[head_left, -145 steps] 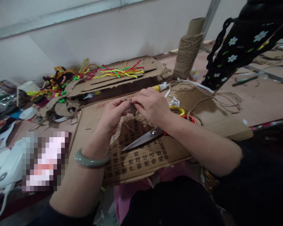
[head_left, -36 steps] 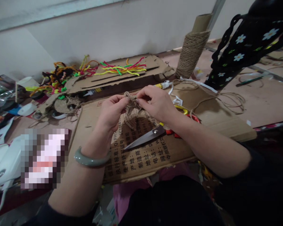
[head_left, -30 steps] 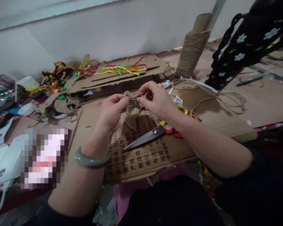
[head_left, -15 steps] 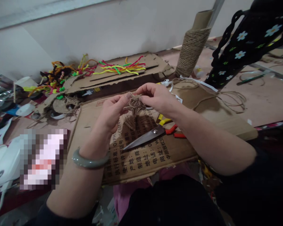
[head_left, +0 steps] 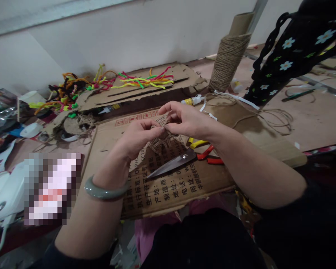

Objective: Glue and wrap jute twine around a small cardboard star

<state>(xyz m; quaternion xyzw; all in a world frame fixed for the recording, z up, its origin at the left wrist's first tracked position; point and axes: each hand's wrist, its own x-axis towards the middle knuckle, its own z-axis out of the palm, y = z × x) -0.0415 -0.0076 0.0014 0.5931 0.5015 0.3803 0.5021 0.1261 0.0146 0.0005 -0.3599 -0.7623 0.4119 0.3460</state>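
- Nearest: dark sleeves (head_left: pixel 285 220) at both forearms; pink cloth (head_left: pixel 148 235) below the cardboard's front edge.
- Pale green smooth bangle (head_left: pixel 106 192) on left wrist.
- White plastic device with a cord (head_left: pixel 5 201), left side; pink-and-dark rectangular object (head_left: pixel 54 186) beside it, pixelated, identity can't tell.
- Scissors with grey metal blades and red-and-yellow handles (head_left: pixel 173 164) lie on the cardboard, blade tips pointing left, handles partly under right forearm.
- Flat brown cardboard sheet with black and red print (head_left: pixel 112 149), under the hands.
- Left hand (head_left: pixel 137 138): thumb and fingers pinched on the twine piece.
- Right hand (head_left: pixel 187 119): thumb and fingertips clamped on the same piece, forefinger arched above; fingertips of both hands close together.
- Small coiled brown twine piece (head_left: pixel 160 144): between the two hands, over the cardboard, behind the scissors; partly hidden by fingers, contact with cardboard can't tell.
- Small white bottle with yellow label (head_left: pixel 192 101), just behind right hand.
- Loose brown twine loops (head_left: pixel 274 123), right, on cardboard and bench (head_left: pixel 322 116).
- Tall brown twine spool on a cardboard tube (head_left: pixel 229 61), back right; black bottle with white daisies (head_left: pixel 291 56) to its right.
- Multicoloured fuzzy stems (head_left: pixel 145 82) on a torn cardboard piece (head_left: pixel 100 101), back.
- Pale wall (head_left: pixel 128 41) behind.
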